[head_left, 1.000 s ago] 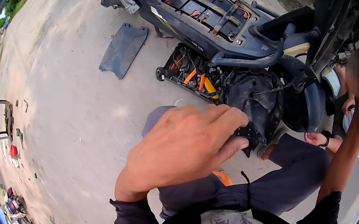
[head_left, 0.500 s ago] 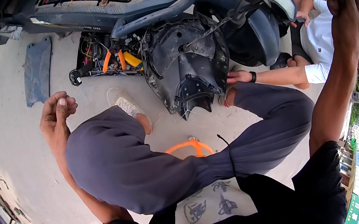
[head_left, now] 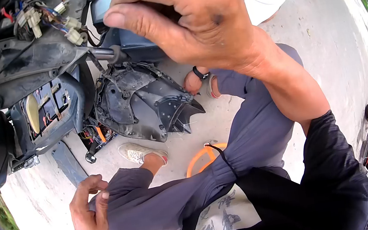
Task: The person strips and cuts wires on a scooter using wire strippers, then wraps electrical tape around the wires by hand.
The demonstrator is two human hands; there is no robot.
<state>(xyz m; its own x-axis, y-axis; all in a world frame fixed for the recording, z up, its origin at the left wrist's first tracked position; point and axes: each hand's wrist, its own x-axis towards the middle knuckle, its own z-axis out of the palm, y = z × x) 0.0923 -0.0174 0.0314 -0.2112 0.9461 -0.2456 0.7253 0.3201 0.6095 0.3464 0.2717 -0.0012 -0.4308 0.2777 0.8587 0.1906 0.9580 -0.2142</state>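
My left hand (head_left: 90, 213) hangs at the lower left, beside my knee. Its fingers are loosely bent and apart from the thumb, with nothing between them. Large and close to the camera, my right hand (head_left: 209, 21) is raised at the top middle, back of the hand up. Its thumb points left under bent fingers; the fingertips are partly hidden, so any held object cannot be made out. Below it lies a dusty black plastic cover (head_left: 140, 102) on the ground. Left of that hand, wires with white connectors (head_left: 33, 21) stick out of the scooter's front.
The scooter (head_left: 33, 65) fills the upper left, with its battery bay uncovered. A tool box (head_left: 98, 138) and a flat dark panel (head_left: 67, 163) lie by it. Another person's hand (head_left: 193, 83) touches the black cover. Between my legs is an orange ring-shaped object (head_left: 194, 160).
The view has swung toward the scooter's front. My right hand has come from the right edge to the top middle, nearer the camera. My left hand stays low at the left, by my knee.
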